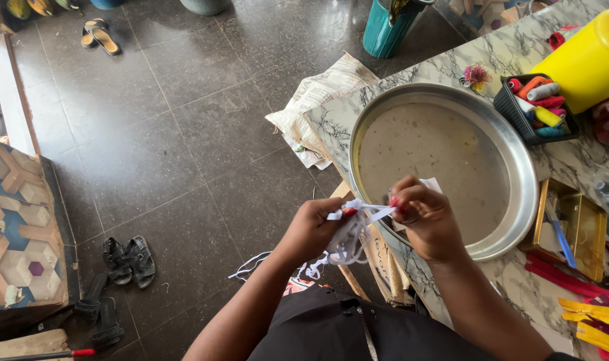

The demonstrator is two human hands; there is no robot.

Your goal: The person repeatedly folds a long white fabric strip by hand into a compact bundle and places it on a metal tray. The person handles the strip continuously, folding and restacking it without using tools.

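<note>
Both hands meet before the chest: left hand (311, 227) grips a bundle of white strips (348, 237); right hand (425, 217) pinches one strip beside a steel tray (518, 154).

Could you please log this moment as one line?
left hand: holds white paper strips | right hand: pinches strip end | beside: steel tray

Open dark floor (184, 134) from nine to twelve o'clock, wide steel pan (518, 200) blocking at two, thread tray (512, 113) and yellow container (585, 60) crowding beyond
</note>
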